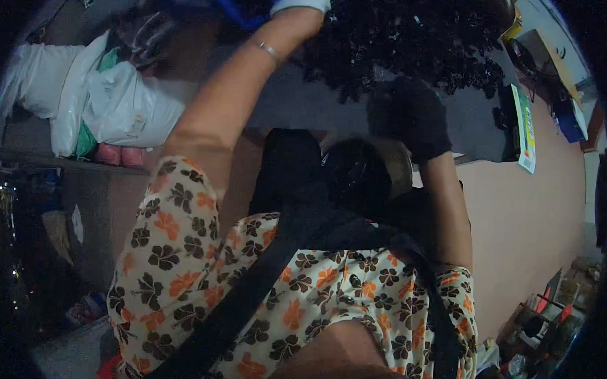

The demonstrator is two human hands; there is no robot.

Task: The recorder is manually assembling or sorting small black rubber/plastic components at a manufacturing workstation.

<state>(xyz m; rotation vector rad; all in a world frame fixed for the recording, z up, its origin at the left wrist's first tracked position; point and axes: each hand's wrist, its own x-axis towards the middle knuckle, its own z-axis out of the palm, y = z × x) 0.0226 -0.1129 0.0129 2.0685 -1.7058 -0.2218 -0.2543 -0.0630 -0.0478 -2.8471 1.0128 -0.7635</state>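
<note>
My left hand (305, 0), in a white glove, reaches far forward to the top edge of the view. It is beside a blue sheet or bag (233, 8) and the left end of a heap of small black parts (402, 42). Its fingers are out of sight. My right hand (413, 120), in a dark glove, is over the near edge of the dark grey work surface (287, 95), just short of the heap. Dim light and blur hide its fingers, and whether it holds anything does not show. The kind of the black parts is too dark to make out.
Several stuffed white bags (129, 106) sit at the left, with green and pink ones beneath. On the right lie a green and white flat box (523, 130) and a blue box (568, 118). Assorted clutter (539, 331) covers the floor at the lower right.
</note>
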